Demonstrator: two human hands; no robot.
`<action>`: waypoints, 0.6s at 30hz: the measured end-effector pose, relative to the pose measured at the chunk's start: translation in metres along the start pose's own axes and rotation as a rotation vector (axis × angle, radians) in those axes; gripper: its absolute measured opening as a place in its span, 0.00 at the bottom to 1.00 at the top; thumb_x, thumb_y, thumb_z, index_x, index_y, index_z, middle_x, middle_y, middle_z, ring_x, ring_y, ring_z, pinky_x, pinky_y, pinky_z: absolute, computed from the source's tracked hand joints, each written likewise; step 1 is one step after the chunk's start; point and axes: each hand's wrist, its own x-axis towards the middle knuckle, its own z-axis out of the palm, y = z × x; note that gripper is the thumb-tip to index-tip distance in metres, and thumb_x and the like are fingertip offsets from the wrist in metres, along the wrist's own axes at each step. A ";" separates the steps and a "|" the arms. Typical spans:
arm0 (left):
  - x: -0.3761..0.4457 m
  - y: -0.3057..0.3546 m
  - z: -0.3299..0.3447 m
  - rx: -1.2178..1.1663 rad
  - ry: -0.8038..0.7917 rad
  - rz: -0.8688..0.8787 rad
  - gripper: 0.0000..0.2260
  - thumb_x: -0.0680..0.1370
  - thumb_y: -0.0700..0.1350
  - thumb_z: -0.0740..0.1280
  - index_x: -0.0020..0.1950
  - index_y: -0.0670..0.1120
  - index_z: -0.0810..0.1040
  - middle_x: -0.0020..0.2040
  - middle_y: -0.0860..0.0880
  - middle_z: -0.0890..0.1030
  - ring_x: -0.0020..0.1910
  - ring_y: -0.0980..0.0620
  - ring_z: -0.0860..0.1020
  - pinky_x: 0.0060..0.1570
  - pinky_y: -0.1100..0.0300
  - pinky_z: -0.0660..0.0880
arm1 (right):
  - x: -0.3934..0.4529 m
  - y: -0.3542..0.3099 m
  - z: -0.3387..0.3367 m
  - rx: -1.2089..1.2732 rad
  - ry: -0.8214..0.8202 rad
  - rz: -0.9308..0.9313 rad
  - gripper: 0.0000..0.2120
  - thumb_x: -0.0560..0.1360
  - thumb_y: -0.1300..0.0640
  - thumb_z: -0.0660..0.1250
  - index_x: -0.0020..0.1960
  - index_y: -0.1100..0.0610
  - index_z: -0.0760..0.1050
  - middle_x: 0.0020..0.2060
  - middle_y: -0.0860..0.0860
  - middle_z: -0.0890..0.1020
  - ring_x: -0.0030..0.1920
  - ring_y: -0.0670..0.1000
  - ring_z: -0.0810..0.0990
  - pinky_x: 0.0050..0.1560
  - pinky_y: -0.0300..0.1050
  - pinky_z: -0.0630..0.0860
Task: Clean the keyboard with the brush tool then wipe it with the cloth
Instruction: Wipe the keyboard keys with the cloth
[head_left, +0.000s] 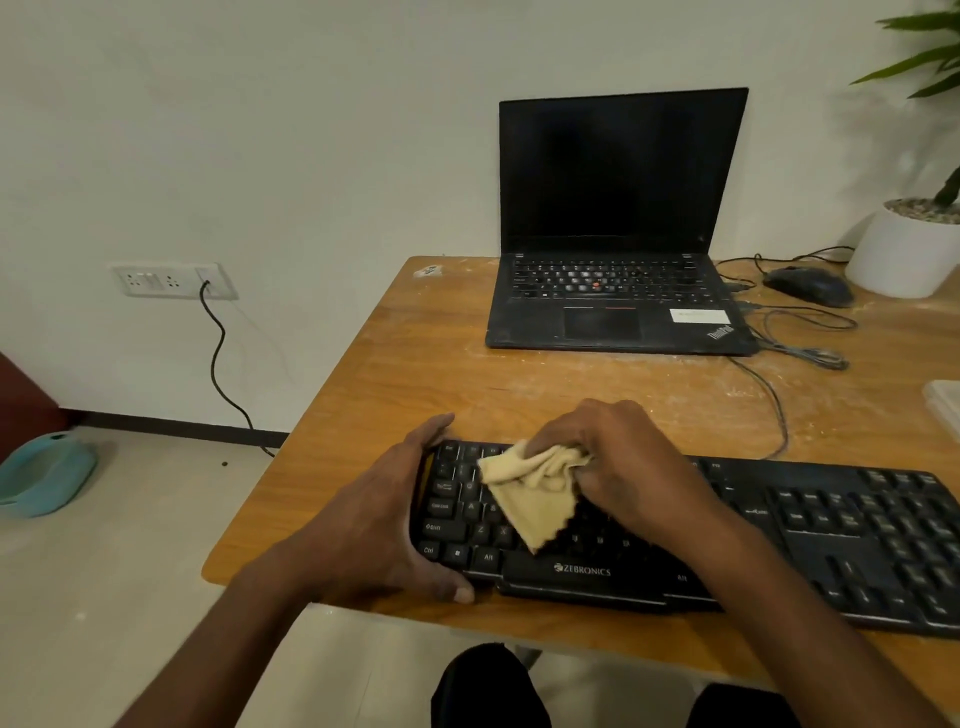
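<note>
Beige cloth (530, 488) bunched in right hand (623, 467), pressed on Zebronics keyboard (857, 540) at desk (415, 364) edge; left hand (384, 525) clamps its end. I judge loose corner could snag keycaps.

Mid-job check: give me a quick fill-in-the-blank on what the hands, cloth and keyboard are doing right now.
1. The right hand grips a yellow ____ over the keys.
2. The left hand holds the keyboard's ____ end.
3. Behind the keyboard on the table stands an open ____ with a dark screen.

Missing words: cloth; left; laptop
</note>
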 end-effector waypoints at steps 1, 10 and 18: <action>0.000 0.000 0.000 -0.009 -0.001 -0.005 0.68 0.55 0.69 0.86 0.80 0.73 0.40 0.75 0.72 0.61 0.75 0.66 0.67 0.77 0.57 0.70 | -0.002 0.004 -0.005 -0.004 0.013 0.026 0.18 0.71 0.66 0.75 0.56 0.47 0.85 0.46 0.39 0.82 0.39 0.36 0.75 0.38 0.30 0.72; -0.002 0.003 0.001 -0.033 0.021 -0.026 0.70 0.57 0.66 0.87 0.79 0.73 0.35 0.69 0.73 0.69 0.68 0.68 0.74 0.69 0.61 0.75 | 0.055 -0.046 0.050 -0.073 -0.004 -0.161 0.23 0.72 0.70 0.69 0.60 0.47 0.83 0.44 0.47 0.80 0.47 0.49 0.76 0.44 0.44 0.70; 0.001 -0.003 0.000 -0.062 0.010 -0.016 0.71 0.55 0.66 0.87 0.79 0.74 0.35 0.72 0.80 0.58 0.71 0.77 0.64 0.70 0.75 0.64 | 0.007 -0.003 0.007 -0.035 0.047 0.035 0.20 0.70 0.68 0.74 0.55 0.46 0.85 0.51 0.44 0.86 0.49 0.45 0.81 0.46 0.38 0.78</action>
